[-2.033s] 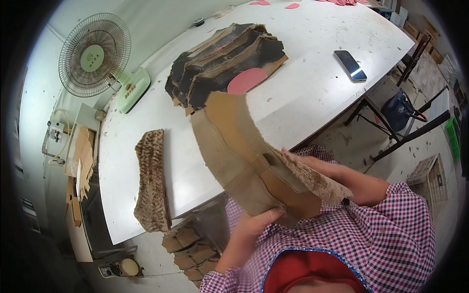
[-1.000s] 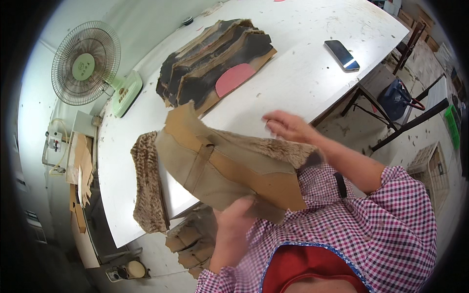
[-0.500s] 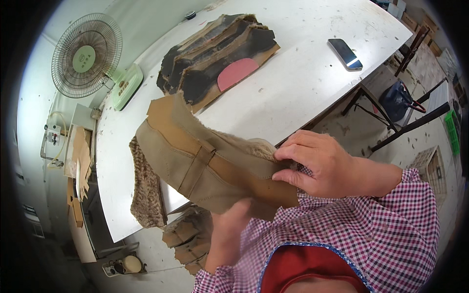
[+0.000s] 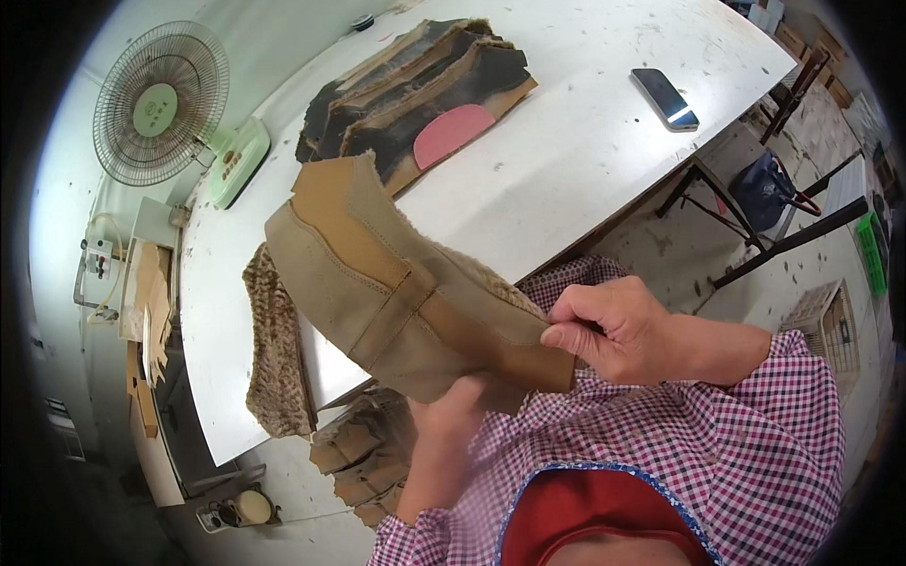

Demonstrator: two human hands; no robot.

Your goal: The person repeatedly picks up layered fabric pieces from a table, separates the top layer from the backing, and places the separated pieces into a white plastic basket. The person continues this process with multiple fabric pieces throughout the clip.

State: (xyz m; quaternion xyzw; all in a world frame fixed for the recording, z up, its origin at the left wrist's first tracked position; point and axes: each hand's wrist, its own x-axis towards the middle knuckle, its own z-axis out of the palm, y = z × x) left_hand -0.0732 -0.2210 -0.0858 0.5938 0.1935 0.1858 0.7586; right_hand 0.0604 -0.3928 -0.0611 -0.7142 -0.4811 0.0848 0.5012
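Observation:
A tan and olive-brown boot upper, with stitched seams, a cross strap and a fleecy inner side, is held up between my hands over the table's near edge. My right hand pinches its right-hand edge between thumb and fingers. At the bottom edge my left hand grips the piece, its fingers partly hidden behind it. Left of the upper, a curly brown fleece piece overhangs the table edge. Several more brown pieces sit lower down, beside my left forearm.
On the white table lies a stack of dark fleece-edged pieces with a pink half-round piece on top. A phone rests farther right. A green fan stands at the left. Beyond the right edge, a dark bag is on a chair.
The boot upper has been tilted and its far end raised slightly. My right hand has moved a little lower and right along the edge, its fingers now curled tighter. My left hand stays underneath.

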